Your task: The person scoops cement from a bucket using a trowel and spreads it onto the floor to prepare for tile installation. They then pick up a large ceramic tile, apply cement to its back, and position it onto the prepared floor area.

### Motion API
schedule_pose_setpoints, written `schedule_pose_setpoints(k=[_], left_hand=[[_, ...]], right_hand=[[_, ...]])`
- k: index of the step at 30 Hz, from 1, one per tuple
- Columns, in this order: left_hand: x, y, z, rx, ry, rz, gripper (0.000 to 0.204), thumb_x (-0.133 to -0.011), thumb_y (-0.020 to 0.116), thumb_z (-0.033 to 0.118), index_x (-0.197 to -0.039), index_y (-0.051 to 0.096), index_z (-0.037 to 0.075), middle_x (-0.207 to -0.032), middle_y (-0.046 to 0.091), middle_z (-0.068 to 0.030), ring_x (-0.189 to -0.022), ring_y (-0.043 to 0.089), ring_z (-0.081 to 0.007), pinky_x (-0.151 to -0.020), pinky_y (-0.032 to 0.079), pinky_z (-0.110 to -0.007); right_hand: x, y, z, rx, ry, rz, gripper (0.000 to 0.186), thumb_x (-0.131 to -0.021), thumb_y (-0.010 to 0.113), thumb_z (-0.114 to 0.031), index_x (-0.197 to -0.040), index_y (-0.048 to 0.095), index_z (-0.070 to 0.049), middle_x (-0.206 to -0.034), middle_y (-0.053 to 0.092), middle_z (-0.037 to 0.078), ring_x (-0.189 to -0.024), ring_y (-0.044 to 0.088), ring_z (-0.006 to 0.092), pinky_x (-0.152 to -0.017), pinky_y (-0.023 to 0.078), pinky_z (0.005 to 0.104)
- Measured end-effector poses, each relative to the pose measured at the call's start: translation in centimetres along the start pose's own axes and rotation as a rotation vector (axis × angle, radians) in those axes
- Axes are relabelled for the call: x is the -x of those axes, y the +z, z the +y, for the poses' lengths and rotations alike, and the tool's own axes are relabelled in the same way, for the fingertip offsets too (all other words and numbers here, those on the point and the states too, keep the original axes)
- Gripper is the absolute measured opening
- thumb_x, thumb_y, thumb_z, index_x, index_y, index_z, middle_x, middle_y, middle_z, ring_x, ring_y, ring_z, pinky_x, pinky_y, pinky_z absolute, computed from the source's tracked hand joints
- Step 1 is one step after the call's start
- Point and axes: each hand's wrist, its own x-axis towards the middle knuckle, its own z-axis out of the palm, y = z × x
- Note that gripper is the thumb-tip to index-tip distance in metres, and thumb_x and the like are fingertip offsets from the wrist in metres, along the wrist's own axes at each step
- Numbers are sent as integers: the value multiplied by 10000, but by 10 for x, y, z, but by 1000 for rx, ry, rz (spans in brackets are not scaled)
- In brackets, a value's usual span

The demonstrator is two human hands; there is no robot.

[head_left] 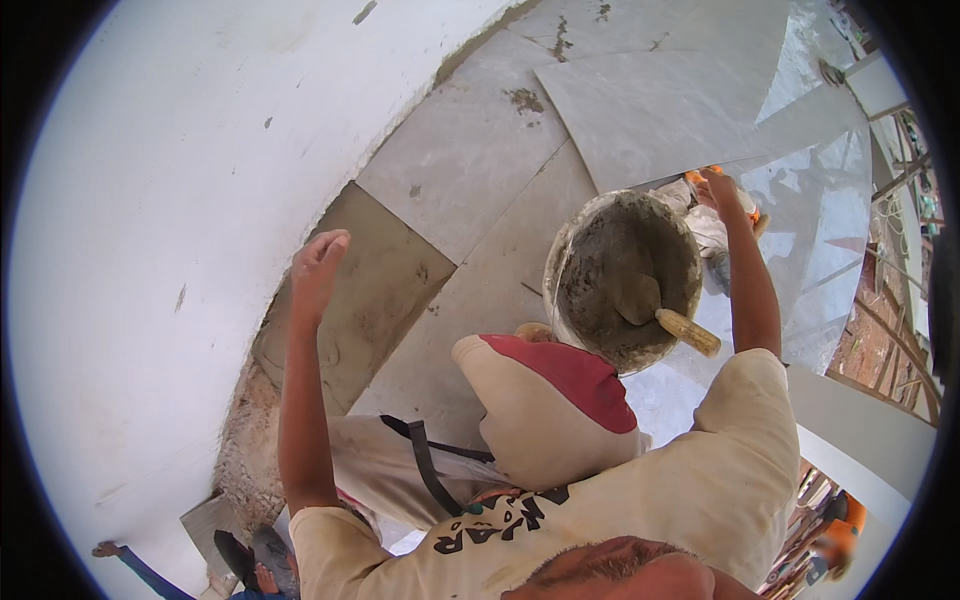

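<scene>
My left hand (pixel 320 260) is raised beside the white wall (pixel 180 220), above a darker, dusty square tile (pixel 385 265). Its fingers are curled closed; what they hold, if anything, is hidden. On the right, my right hand (pixel 717 190) is closed with bent fingers near some orange and whitish material (pixel 708 228); I cannot make out what it grips. Between my arms stands a round bucket (pixel 570 325) with grey mortar (pixel 602 270) inside. A trowel (pixel 690 333) rests in it, its blade in the mortar and its wooden handle over the rim.
Large grey floor tiles (pixel 450 170) run along the wall, one (pixel 650 110) overlapping others. Rough rubble (pixel 250 440) lines the wall's foot. A beige and maroon cloth shape (pixel 550 400) is below the bucket. Another person's blue sleeve (pixel 150 575) shows lower left; someone in orange (pixel 848 525) is lower right.
</scene>
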Motion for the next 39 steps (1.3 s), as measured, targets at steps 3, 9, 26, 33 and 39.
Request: schedule_pose_setpoints(k=[3, 9, 26, 33, 39], left_hand=[[-63, 98, 17, 167, -75, -235, 392, -917, 644, 331, -1126, 692, 3, -1009, 685, -60, -959, 612, -146, -861, 478, -305], [-146, 303, 46, 256, -165, -516, 399, -888, 685, 327, -1101, 656, -9, -1002, 673, -93, -962, 636, -199, -858, 494, -319], [-206, 480, 85, 624, -489, -442, 407, -942, 607, 221, -1217, 517, -65, -1198, 584, -177, -1049, 631, -332, -855, 562, -501], [-204, 457, 64, 527, -411, -264, 252, -899, 611, 215, -979, 588, -24, -986, 613, -139, -829, 639, -248, -639, 538, -401], [-198, 420, 77, 711, -421, -157, 353, -915, 593, 244, -1090, 614, -61, -1111, 624, -199, -1003, 621, -279, -820, 510, -405]], right_hand=[[-59, 2, 13, -99, -1, 78, 268, -867, 658, -274, -899, 638, -9, -742, 594, 61, -637, 582, 163, -543, 509, 302], [-111, 18, 21, -396, 115, 134, 255, -869, 650, -232, -927, 586, 8, -764, 552, 83, -626, 567, 190, -550, 527, 323], [-144, -24, 49, -164, 80, 192, 265, -851, 622, -254, -883, 647, 7, -734, 638, 86, -634, 630, 189, -601, 542, 281], [-158, -22, 33, -81, 40, 469, 322, -835, 561, -256, -925, 640, 43, -851, 662, 155, -826, 676, 275, -780, 529, 376], [-161, -14, 34, -899, 190, 269, 591, -905, 649, -316, -1330, 421, 26, -1284, 511, 194, -1139, 576, 325, -986, 506, 465]])
